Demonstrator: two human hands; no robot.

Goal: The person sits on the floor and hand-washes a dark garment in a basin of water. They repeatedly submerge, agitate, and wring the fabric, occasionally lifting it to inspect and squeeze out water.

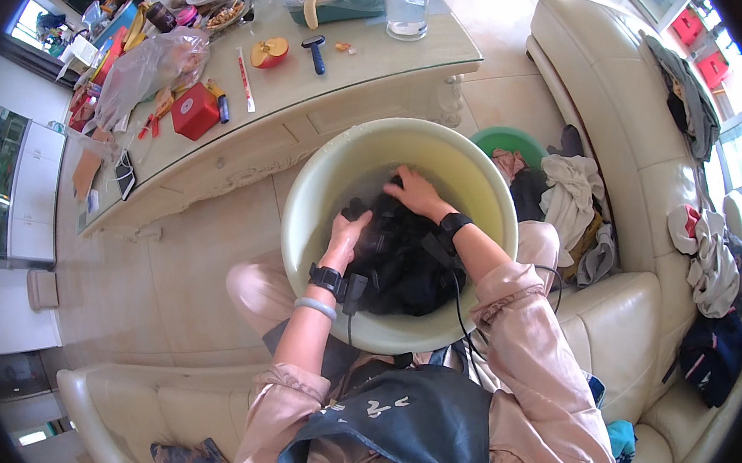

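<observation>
A large pale-yellow plastic basin (303, 212) sits between my knees, holding water and a soaked black cloth (407, 271). My left hand (346, 234) grips a bunched fold of that cloth on the basin's left side. Farther in, my right hand (417, 194) lies over the cloth's upper part, with some fabric pinched between thumb and fingers. The fingertips of both hands are partly hidden by cloth. Each wrist wears a black strap with a small device and cable; a pale bangle (315, 307) circles my left forearm.
A glass-topped table (352, 64) stands beyond the basin, bearing a water jug (405, 3), a cut apple (269, 52), a razor (314, 53) and a red box (196, 112). At right, a green basin (508, 139) and piled clothes (570, 189) lie beside the cream leather sofa (602, 86).
</observation>
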